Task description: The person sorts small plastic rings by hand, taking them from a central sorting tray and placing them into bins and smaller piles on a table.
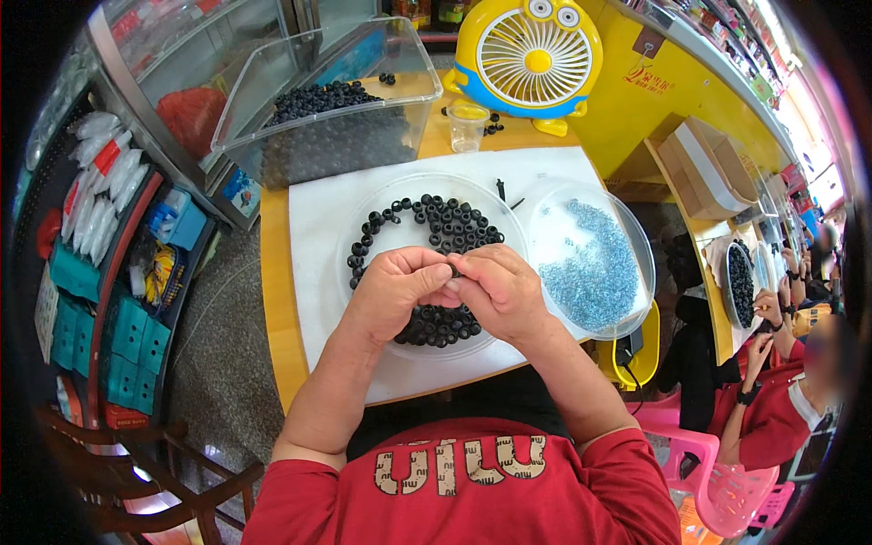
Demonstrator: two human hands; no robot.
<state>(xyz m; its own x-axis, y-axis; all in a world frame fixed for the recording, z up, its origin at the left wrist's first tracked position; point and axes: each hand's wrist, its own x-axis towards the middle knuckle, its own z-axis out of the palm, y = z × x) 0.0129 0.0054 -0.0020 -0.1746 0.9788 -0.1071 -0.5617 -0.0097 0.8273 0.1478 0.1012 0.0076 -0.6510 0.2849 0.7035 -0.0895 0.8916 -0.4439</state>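
Observation:
My left hand [397, 283] and my right hand [502, 289] meet over a round clear tray [371, 195], fingertips pinched together. Between them shows a bit of a small black round piece [455, 271]; the fingers hide most of it. Below, the tray holds many black ring-shaped pieces [454, 222], heaped in the middle and strung out in a curve along the left. To the right of my hands, a second round clear tray [647, 263] holds a spread of tiny clear-blue pieces [595, 282].
A big clear bin [422, 136] of black pieces stands at the back left. Beside it are a clear cup [467, 134] and a yellow cartoon fan [536, 64]. Thin black bits [501, 189] lie on the white sheet [318, 218]. Another person [772, 409] works at the right.

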